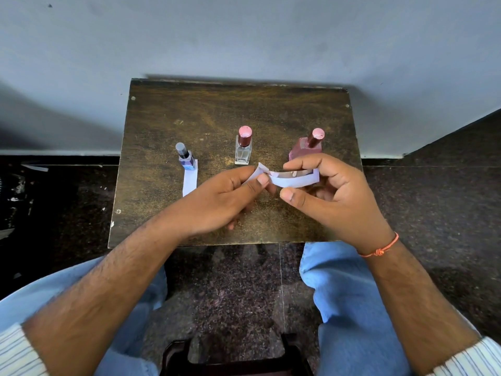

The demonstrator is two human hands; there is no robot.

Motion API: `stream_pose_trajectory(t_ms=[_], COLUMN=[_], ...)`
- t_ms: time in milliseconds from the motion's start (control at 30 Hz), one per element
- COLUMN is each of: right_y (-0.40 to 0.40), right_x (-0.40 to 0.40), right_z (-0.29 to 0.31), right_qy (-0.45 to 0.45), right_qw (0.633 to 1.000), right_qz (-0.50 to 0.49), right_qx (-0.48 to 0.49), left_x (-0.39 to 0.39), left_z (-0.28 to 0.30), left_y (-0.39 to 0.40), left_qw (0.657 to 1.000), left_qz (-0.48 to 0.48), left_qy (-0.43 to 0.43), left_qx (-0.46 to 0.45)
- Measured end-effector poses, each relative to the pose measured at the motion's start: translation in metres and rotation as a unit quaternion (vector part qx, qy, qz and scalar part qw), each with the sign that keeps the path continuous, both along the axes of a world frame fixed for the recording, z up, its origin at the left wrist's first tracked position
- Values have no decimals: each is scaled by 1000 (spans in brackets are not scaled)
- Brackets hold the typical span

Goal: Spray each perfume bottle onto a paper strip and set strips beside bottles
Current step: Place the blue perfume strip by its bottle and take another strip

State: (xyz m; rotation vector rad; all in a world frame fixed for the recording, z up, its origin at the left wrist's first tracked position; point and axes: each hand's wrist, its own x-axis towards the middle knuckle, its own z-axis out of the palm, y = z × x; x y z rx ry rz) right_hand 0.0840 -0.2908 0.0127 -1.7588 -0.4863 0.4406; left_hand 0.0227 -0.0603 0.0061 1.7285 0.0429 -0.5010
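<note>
White paper strip (294, 181), curled, held in the air over the front half of the wooden table (168, 109), just in front of the middle and right bottles. Pinched at its near end between thumb and forefinger of the left hand (225, 198); gripped at the other end by the right hand (340, 192), thumb below, fingers curved over the top. Possibly more than one layer in that grip; cannot tell.

Likely trouble from here:
- Tearing or creasing the paper, if pulled apart too hard between the two pinches.
- Knocking over the pink bottle (307, 147) or the clear bottle (243, 147), both close behind the knuckles, on any forward reach.
- Taking two stuck layers as one, and so running short of strips.
- Spraying onto a capped nozzle: all caps on, so none ready yet.

Counted:
- Bottles: three, upright in a row, namely the blue bottle (187, 158) with a dark cap at left, the clear one in the middle, the pink one at right.
- Strips laid down: one, the flat strip (189, 181), touching the base of the blue bottle and running toward the person.
- Strips in hand: at least one.
- Bottles without a strip beside them: two.
</note>
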Motion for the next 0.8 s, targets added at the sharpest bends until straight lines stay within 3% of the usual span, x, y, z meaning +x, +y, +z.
stream_pose_trajectory(t_ms=[467, 600, 800], right_y=[-14, -26, -38], right_x=[14, 22, 31], right_z=[0, 5, 5], right_qy=[-14, 10, 16], right_qw=[996, 985, 967], right_qz=[-92, -161, -240], right_qx=[3, 55, 83], left_x=[-1, -1, -1], left_z=[5, 5, 2], left_y=[3, 8, 2], left_qw=[998, 998, 999], left_qz=[-57, -44, -19], left_qy=[10, 17, 44], left_qx=[41, 52, 6])
